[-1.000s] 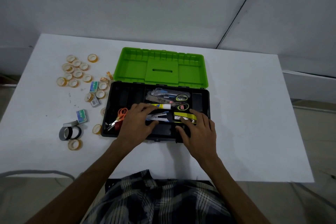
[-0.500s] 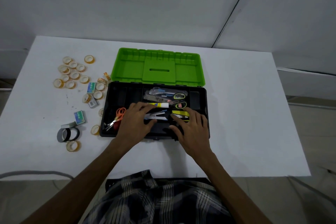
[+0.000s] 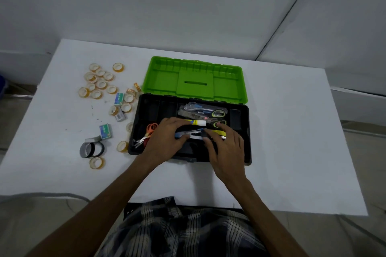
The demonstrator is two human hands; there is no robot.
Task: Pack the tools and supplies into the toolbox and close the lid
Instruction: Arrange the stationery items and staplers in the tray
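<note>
Toolbox (image 3: 189, 131) question first: is it heavy?

— I think it is light, hard plastic. It has a black tray and a green lid (image 3: 195, 80). The lid lies wide open at 12 o'clock from the tray. To shut it, I would take the far edge of the lid.

— Where is the toolbox?

— In the middle of the white table (image 3: 292, 131). Both hands are in the tray.

— What do the hands do?

— The left hand (image 3: 165, 142) rests bent fingers on a blue and silver tool (image 3: 193, 133). The right hand (image 3: 226, 150) has spread fingers touching a yellow tool (image 3: 217, 132). I cannot tell if either one really grips.

— What is still out?

— Lots of small tape rolls (image 3: 101, 84), little boxes (image 3: 106, 131) and dark tape rings (image 3: 92, 149), all at 9 o'clock from the toolbox. They look light and easy to pinch by the sides.

— And inside?

— Orange scissors (image 3: 147, 133), a glue stick (image 3: 197, 123), and bigger scissors (image 3: 217, 113). Mind the sharp ends.
</note>
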